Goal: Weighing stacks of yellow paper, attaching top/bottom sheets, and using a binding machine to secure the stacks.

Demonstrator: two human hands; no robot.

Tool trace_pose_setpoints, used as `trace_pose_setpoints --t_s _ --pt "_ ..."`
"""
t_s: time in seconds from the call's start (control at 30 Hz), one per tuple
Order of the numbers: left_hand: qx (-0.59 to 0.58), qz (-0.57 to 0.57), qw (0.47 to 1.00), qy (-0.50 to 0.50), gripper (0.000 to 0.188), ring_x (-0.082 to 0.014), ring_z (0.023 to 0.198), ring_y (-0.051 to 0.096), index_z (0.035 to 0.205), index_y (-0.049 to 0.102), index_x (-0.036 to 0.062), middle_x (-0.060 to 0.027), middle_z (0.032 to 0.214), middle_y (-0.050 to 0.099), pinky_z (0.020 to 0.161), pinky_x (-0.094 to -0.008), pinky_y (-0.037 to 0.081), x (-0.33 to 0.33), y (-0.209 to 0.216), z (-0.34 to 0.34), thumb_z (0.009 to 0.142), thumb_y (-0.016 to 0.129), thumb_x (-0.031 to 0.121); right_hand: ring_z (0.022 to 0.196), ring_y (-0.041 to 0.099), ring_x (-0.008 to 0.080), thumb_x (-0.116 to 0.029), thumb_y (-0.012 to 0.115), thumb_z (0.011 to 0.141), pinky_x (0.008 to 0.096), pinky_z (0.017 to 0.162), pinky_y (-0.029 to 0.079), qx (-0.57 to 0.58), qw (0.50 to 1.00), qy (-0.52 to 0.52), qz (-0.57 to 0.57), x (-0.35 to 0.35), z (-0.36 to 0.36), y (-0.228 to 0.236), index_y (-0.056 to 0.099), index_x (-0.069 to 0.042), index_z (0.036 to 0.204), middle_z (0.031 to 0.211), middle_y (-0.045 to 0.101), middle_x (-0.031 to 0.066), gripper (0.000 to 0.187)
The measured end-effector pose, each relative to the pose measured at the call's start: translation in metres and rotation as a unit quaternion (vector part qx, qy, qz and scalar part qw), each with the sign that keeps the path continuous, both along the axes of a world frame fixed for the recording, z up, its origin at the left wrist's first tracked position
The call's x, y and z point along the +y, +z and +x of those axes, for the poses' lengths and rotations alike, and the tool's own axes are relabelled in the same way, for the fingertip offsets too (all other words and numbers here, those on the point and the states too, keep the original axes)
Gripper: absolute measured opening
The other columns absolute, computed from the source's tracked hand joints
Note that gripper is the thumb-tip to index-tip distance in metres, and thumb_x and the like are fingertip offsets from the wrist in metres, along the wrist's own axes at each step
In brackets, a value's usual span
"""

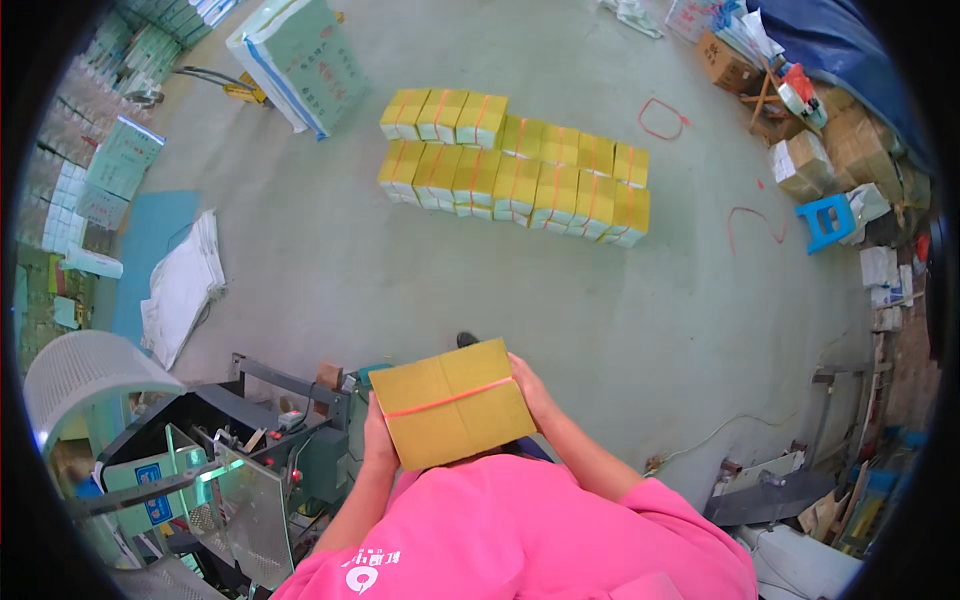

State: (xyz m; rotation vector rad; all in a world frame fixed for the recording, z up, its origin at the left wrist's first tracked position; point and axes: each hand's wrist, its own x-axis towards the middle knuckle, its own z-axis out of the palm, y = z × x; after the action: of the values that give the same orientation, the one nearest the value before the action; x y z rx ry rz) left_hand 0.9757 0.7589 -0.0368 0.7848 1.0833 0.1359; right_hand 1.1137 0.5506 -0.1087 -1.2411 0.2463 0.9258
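Observation:
Between my two hands, in front of my chest, is a yellow paper-covered bundle (pixel 455 415) with a red band across its top. My left hand (pixel 378 440) grips its left side, and my right hand (pixel 533 392) grips the right side near the far corner. The fingers under the bundle are hidden. Farther off on the floor stand rows of similar bundles (pixel 515 185), yellow on top with white sides and red bands, set close together.
A machine (pixel 270 450) with clear panels and a curved perforated cover stands at my left. A tall wrapped block (pixel 310 65) is far left, near white sacks (pixel 188 285). Cardboard boxes (pixel 800 165) and a blue stool (pixel 826 222) line the right. A cable (pixel 715 432) crosses the floor.

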Motion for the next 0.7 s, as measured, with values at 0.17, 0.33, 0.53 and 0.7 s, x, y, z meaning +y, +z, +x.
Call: trace_pose_setpoints --t_s 0.17,0.33,0.53,0.7 --pt "-0.008 -0.026 0.998 -0.060 0.052 -0.0205 0.106 0.061 0.126 0.054 0.0041 -0.0078 0.118 0.061 0.091 -0.0355 0.051 0.038 -0.025 0.134 0.102 0.036 0.046 0.113 0.054 0.0174 -0.034 0.045 0.100 0.0308 0.097 0.044 0.107 0.993 -0.010 0.046 0.011 0.129 -0.009 0.052 -0.001 0.130 0.120 0.059 0.0096 0.045" --pt "0.008 -0.121 0.990 -0.072 0.053 -0.0240 0.108 0.061 0.122 0.056 0.0047 -0.0090 0.118 0.062 0.094 -0.0398 0.051 0.045 -0.056 0.277 0.101 0.034 0.048 0.109 0.057 0.0173 -0.033 0.044 0.100 0.0316 0.092 0.047 0.057 0.998 -0.032 0.015 0.009 0.254 -0.026 0.058 -0.001 0.123 0.119 0.060 0.0081 0.042" --pt "-0.034 -0.207 0.977 -0.046 0.053 -0.0272 0.110 0.060 0.121 0.057 0.0063 -0.0102 0.121 0.061 0.095 -0.0432 0.050 0.038 -0.113 0.417 0.101 0.032 0.049 0.113 0.056 0.0188 -0.036 0.043 0.100 0.0327 0.095 0.046 -0.050 0.982 0.081 -0.161 0.006 0.419 -0.088 0.054 0.000 0.133 0.130 0.058 0.0102 0.050" --pt "-0.011 -0.281 0.959 0.037 0.052 -0.0264 0.112 0.059 0.122 0.056 0.0071 -0.0094 0.124 0.060 0.097 -0.0426 0.048 0.030 -0.197 0.510 0.100 0.033 0.048 0.115 0.056 0.0205 -0.040 0.040 0.100 0.0337 0.096 0.045 0.037 0.958 0.185 -0.216 0.041 0.562 -0.117 0.053 -0.001 0.134 0.132 0.058 0.0110 0.054"
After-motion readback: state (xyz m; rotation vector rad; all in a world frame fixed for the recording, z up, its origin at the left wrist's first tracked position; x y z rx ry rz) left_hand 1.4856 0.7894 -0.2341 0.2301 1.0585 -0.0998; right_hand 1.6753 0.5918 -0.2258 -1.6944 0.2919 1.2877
